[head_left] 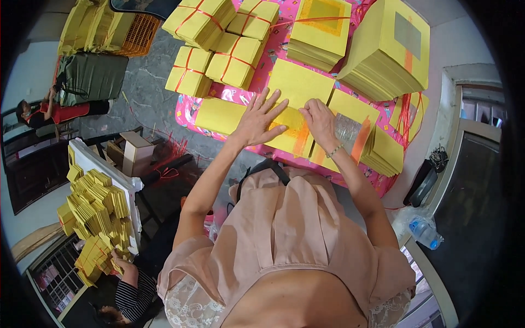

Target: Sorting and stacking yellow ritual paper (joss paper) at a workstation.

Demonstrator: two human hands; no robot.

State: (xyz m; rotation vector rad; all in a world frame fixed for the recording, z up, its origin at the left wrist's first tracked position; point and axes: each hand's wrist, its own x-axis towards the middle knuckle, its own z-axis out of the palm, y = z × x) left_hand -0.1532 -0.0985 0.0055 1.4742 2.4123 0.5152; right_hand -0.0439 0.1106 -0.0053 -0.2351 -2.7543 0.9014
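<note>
A yellow paper sheet [302,81] with an orange patch lies in front of me on the table with the pink patterned cover [187,116]. My left hand [259,121] rests on its left part, fingers spread and flat, holding nothing. Over the right part of the sheet is my right hand [320,121], its fingers curled and pressed together; what they pinch, if anything, is hidden. Just right of that hand lies a stack of yellow paper [383,152], its top sheet bearing a silver square and an orange strip. More yellow paper [216,113] lies left of my left hand.
Yellow bundles tied with red string [235,57] stand at the far left of the table. Tall yellow paper stacks [383,49] stand far right, near loose red strings [406,117]. On the left, two people work, one beside a white table [117,180] heaped with yellow bundles.
</note>
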